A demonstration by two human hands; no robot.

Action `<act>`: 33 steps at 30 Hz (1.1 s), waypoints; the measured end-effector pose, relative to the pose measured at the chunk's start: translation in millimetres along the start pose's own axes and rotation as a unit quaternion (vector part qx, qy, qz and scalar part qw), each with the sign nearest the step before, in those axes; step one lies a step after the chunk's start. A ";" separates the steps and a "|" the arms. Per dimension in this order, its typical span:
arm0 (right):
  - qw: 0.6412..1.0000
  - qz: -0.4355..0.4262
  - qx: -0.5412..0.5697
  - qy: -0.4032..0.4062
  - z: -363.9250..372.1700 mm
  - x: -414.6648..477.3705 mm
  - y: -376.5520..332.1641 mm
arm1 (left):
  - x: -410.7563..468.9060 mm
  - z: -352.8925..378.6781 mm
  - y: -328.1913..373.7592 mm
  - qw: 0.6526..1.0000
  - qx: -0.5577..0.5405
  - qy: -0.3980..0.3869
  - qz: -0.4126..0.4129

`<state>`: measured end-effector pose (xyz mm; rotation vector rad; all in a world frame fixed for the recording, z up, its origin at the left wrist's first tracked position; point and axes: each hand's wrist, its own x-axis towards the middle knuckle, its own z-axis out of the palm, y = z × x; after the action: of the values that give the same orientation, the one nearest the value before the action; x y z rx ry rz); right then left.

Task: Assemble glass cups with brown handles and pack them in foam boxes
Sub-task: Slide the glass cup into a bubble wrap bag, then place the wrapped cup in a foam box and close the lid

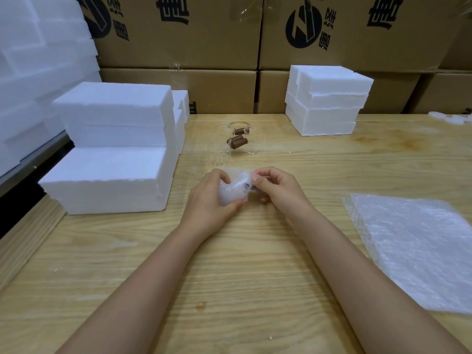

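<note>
bubble-wrapped cup (233, 189), crumpled, translucent white

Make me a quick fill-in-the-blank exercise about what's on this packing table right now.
1. The left hand and right hand grip a bundle of ____ wrap.
2. The glass cups behind it have ____ handles.
3. Spare sheets lie on the wooden table's ____ side.
Missing words: bubble; brown; right.
</note>
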<state>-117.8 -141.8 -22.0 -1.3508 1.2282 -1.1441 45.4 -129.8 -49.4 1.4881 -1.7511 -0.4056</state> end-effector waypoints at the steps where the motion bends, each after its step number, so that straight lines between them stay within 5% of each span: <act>1: 1.000 -0.005 -0.012 0.004 0.0 1.7 1.5 | 1.1 0.0 -1.0 1.000 0.003 0.013 -0.008; 9: 0.954 -0.001 -0.121 0.274 -24.5 38.8 19.0 | 2.8 -5.6 -2.6 0.990 0.026 0.109 -0.082; 17: 0.883 0.058 -0.207 0.417 -69.2 146.1 5.6 | 4.1 -3.9 -4.7 0.990 0.023 0.113 -0.076; 23: 0.847 0.021 -0.296 0.440 -110.6 215.2 -11.4 | 6.2 -1.8 -9.2 0.990 0.023 0.123 -0.067; 33: 0.812 -0.036 -0.452 0.368 -134.0 255.7 -22.9 | 8.4 -2.5 -11.3 0.990 0.009 0.120 -0.068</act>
<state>-233.1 -402.9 26.5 -1.6687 2.5390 -1.2224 55.0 -140.0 -52.5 1.6041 -1.4737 -0.2675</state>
